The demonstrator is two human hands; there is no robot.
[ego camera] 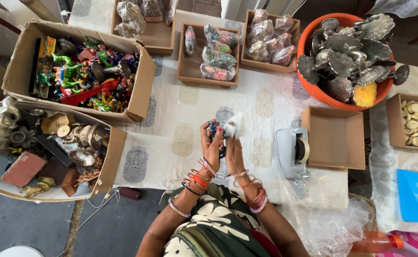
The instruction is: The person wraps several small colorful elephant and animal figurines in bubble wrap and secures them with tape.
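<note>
My left hand point(211, 143) grips a small colourful figurine point(213, 129) with blue and red on it, held above the white printed tablecloth point(180, 114). Pressed against it from the right, my right hand point(233, 147) pinches a white piece of wrapping material point(236, 124) beside the figurine. Both wrists carry many bangles.
A cardboard box of painted figurines point(83, 71) and one of metal idols point(47, 147) stand left. Small boxes of wrapped packets point(213, 54) line the back. An orange tub of silver pieces point(349, 57), an empty box point(335, 138), a tape dispenser point(294, 150) and bubble wrap point(332, 223) lie right.
</note>
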